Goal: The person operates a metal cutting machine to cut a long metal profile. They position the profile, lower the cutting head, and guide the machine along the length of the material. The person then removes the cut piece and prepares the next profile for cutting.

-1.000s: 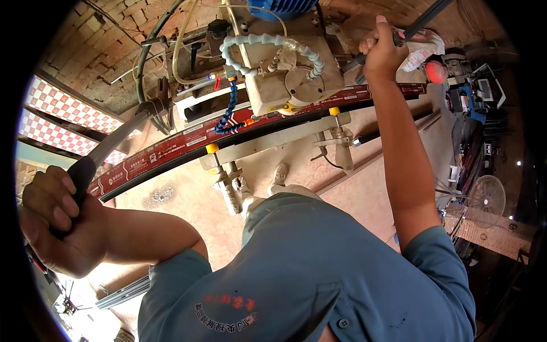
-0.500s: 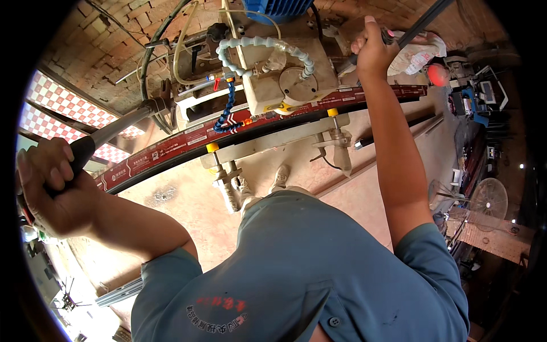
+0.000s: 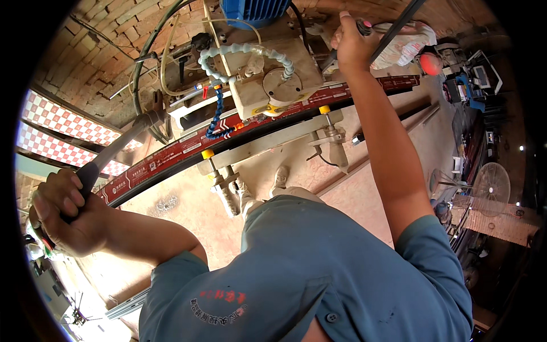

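Observation:
My left hand [image 3: 77, 214] is closed round the black grip of a metal lever [image 3: 121, 149] that runs up to the machine. At the upper right, my right hand [image 3: 354, 45] wraps round a second dark-gripped lever [image 3: 364, 27]; much of that grip is hidden by the hand. Between my hands is a machine head [image 3: 273, 85] in worn grey-white, with a grey segmented hose [image 3: 242, 50] arching over it. A blue segmented hose [image 3: 219, 111] ends in an orange nozzle close to a long bar in red printed film [image 3: 171, 154]. This bar lies across the machine under the head.
Two clamps with yellow caps [image 3: 208, 154] [image 3: 325, 109] face the bar from the near side. A blue motor [image 3: 253, 11] sits behind the head. Rightward are a red ball-shaped object [image 3: 431, 64] and a standing fan [image 3: 491, 190]. Checkered red-and-white panels [image 3: 71, 122] are at left.
The whole view has shifted and tilted a little, so the machine appears further left. My left hand shows lower and more to the right. Both hands keep their grip on the levers.

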A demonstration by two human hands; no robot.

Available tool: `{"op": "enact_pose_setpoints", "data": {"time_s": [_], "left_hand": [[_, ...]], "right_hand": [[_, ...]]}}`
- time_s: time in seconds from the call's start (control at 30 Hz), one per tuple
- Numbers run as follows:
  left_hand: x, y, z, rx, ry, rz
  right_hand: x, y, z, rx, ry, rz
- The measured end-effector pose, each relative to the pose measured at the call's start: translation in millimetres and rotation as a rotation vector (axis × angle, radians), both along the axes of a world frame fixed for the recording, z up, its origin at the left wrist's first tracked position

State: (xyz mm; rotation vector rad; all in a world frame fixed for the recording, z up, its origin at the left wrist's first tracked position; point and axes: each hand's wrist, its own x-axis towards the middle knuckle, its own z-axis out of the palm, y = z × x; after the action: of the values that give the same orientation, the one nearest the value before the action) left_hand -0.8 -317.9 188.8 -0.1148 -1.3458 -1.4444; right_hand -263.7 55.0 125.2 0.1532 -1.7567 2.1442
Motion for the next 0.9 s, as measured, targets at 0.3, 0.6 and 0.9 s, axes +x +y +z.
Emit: {"op": "enact_pose_setpoints", "data": {"time_s": [0.3, 0.6, 0.9], "left_hand": [[22.8, 22.4, -20.0, 0.006, 0.057, 0.074], [47.3, 34.2, -39.0, -0.138, 0.027, -0.004], [58.0, 20.9, -44.7, -0.068, -0.156, -0.038]], "right_hand": [[-0.1, 0.5, -3.7, 0.072, -0.046, -0.02], [-11.9, 10.0, -20.9, 0.052, -0.009, 0.093], [-22.2, 16.3, -30.7, 0.23, 0.208, -0.022]]}}
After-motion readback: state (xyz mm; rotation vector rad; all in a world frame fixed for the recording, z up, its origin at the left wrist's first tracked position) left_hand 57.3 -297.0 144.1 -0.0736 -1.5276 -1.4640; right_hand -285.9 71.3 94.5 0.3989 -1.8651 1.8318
